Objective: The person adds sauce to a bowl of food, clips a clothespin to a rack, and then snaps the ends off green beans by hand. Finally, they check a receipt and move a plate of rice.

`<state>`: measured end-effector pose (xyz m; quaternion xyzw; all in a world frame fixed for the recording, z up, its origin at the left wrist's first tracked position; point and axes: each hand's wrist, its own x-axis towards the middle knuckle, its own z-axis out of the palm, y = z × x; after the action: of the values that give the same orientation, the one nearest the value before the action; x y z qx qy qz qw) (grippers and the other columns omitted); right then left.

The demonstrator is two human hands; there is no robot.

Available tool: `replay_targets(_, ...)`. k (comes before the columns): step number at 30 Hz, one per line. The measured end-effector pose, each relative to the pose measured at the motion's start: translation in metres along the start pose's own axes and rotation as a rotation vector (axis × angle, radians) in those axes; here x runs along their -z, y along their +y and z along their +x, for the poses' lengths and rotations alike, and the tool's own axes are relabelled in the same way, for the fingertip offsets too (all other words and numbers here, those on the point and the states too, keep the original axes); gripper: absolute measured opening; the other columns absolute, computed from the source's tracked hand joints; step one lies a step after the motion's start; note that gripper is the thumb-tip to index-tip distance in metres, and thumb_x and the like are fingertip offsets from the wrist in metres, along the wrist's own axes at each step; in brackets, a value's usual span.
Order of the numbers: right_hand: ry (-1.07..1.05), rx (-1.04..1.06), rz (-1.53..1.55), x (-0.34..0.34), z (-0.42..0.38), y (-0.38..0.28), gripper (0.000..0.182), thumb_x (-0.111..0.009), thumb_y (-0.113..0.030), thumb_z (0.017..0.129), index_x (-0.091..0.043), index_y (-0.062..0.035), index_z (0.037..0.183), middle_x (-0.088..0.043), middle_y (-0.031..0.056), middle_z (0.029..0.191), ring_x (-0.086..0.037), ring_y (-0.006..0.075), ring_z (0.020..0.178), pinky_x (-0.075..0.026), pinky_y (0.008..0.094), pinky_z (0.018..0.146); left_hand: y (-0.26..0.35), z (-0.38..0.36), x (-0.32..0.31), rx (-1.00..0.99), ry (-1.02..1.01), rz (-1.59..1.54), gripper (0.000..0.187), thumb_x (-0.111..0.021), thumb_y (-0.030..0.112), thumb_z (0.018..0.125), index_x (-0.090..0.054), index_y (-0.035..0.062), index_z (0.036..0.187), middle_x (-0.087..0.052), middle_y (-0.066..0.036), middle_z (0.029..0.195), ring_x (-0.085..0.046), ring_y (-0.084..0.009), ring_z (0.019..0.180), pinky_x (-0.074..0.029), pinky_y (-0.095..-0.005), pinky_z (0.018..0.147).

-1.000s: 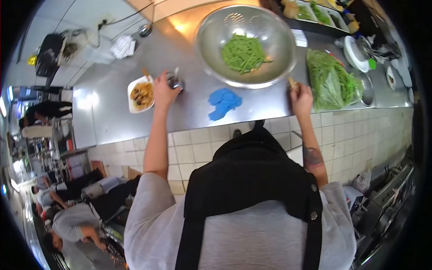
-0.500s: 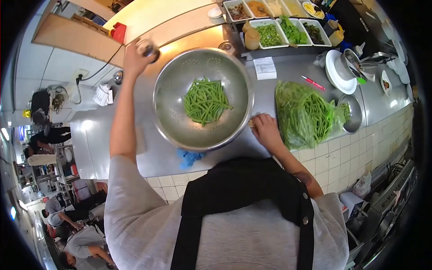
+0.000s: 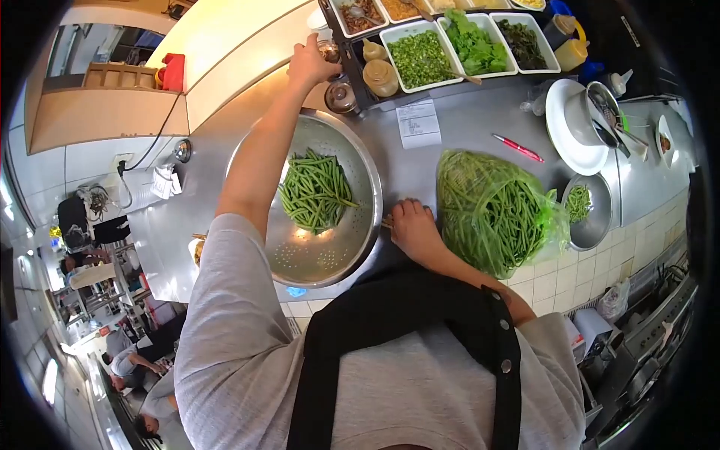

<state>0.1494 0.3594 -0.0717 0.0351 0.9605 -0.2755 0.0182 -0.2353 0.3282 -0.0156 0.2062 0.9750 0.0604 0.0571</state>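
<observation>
Since half a second ago the left hand has reached farther, now closed on a small jar, it seems, at the shelf edge. The right hand rests curled beside the colander rim, touching it, seemingly pinching something small. Bare counter lies between colander and bean bag.

Grey short-sleeved shirt under a black apron with snap-fastened straps.

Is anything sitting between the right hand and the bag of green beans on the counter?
Nothing visible. The right hand rests on the steel counter at the colander rim, and the bag of green beans lies right beside it with only bare counter between. The left hand is far off, up at the shelf.
</observation>
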Motion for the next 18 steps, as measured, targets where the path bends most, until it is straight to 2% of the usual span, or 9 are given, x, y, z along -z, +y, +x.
replay_targets(3,0.015,-0.038,0.224,0.004,0.006,0.005,0.024,-0.062,-0.011,0.072,-0.054,-0.0016,0.092,-0.055,0.0173,0.089,-0.056,0.0336,0.088,-0.046,0.0437,0.074,-0.021,0.000,0.011,-0.018,-0.078,-0.208,0.114,-0.081,0.054,0.054,-0.027,0.0037,0.141,-0.046,-0.025,0.128,-0.053,-0.0360,0.114,-0.046,-0.0437,0.093)
replay_targets(5,0.059,-0.013,0.335,0.017,0.004,0.005,0.024,-0.061,-0.013,0.075,-0.054,-0.0009,0.094,-0.056,0.0192,0.088,-0.058,0.0347,0.085,-0.046,0.0438,0.074,-0.026,-0.023,0.036,-0.061,0.063,-0.100,0.116,-0.076,0.060,0.060,-0.020,0.0016,0.143,-0.042,-0.026,0.133,-0.042,-0.0380,0.125,-0.034,-0.0496,0.103)
replay_targets(8,-0.004,-0.111,0.457,0.024,-0.004,0.010,0.028,-0.058,-0.022,0.084,-0.053,-0.0005,0.100,-0.060,0.0222,0.088,-0.060,0.0368,0.079,-0.047,0.0435,0.070,-0.039,-0.088,0.075,-0.032,0.178,-0.162,0.101,-0.070,0.059,0.069,-0.024,0.0080,0.144,-0.022,-0.026,0.147,-0.014,-0.0420,0.138,-0.016,-0.0593,0.109)
replay_targets(9,-0.004,-0.179,0.471,0.034,-0.008,0.001,0.029,-0.055,-0.025,0.088,-0.052,0.0005,0.100,-0.061,0.0215,0.083,-0.060,0.0353,0.070,-0.047,0.0432,0.066,-0.055,-0.110,0.081,-0.149,0.266,-0.217,0.096,-0.071,0.058,0.068,-0.030,0.0116,0.142,-0.016,-0.024,0.149,-0.008,-0.0441,0.138,-0.015,-0.0613,0.108)
replay_targets(10,0.032,-0.185,0.499,0.031,-0.017,-0.002,0.028,-0.054,-0.025,0.089,-0.052,-0.0002,0.101,-0.061,0.0160,0.077,-0.060,0.0277,0.065,-0.047,0.0382,0.061,-0.063,-0.139,0.078,-0.134,0.379,-0.229,0.092,-0.072,0.055,0.067,-0.035,0.0113,0.139,-0.019,-0.025,0.147,-0.007,-0.0462,0.138,-0.016,-0.0625,0.107)
replay_targets(11,0.111,-0.187,0.642,-0.002,-0.023,0.022,0.025,-0.052,-0.026,0.091,-0.053,-0.0029,0.101,-0.059,0.0086,0.074,-0.057,0.0181,0.063,-0.044,0.0307,0.055,-0.063,-0.172,0.102,-0.114,0.309,-0.250,0.085,-0.073,0.048,0.069,-0.039,0.0092,0.136,-0.022,-0.025,0.145,-0.010,-0.0465,0.137,-0.019,-0.0632,0.106)
replay_targets(14,-0.056,-0.469,1.364,-0.028,-0.040,0.031,0.019,-0.048,-0.023,0.093,-0.055,-0.0074,0.102,-0.060,0.0046,0.078,-0.052,0.0126,0.058,-0.039,0.0229,0.051,-0.091,-0.269,0.110,-0.099,0.490,-0.185,0.071,-0.074,0.037,0.071,-0.045,0.0068,0.129,-0.027,-0.026,0.141,-0.016,-0.0476,0.134,-0.023,-0.0639,0.103)
replay_targets(17,-0.059,-0.587,1.451,-0.023,-0.063,0.018,0.023,-0.045,-0.025,0.096,-0.056,-0.0070,0.105,-0.058,0.0029,0.077,-0.050,0.0103,0.058,-0.037,0.0208,0.051,-0.113,-0.348,0.105,-0.257,0.611,-0.303,0.059,-0.073,0.026,0.072,-0.050,0.0052,0.122,-0.033,-0.024,0.135,-0.024,-0.0470,0.130,-0.027,-0.0598,0.102)
replay_targets(18,-0.041,-0.601,1.431,-0.022,-0.070,0.012,0.026,-0.044,-0.026,0.097,-0.056,-0.0057,0.107,-0.058,0.0031,0.076,-0.051,0.0105,0.060,-0.038,0.0220,0.051,-0.124,-0.375,0.099,-0.274,0.671,-0.328,0.053,-0.072,0.020,0.071,-0.052,0.0056,0.118,-0.039,-0.021,0.128,-0.033,-0.0421,0.122,-0.033,-0.0523,0.099)
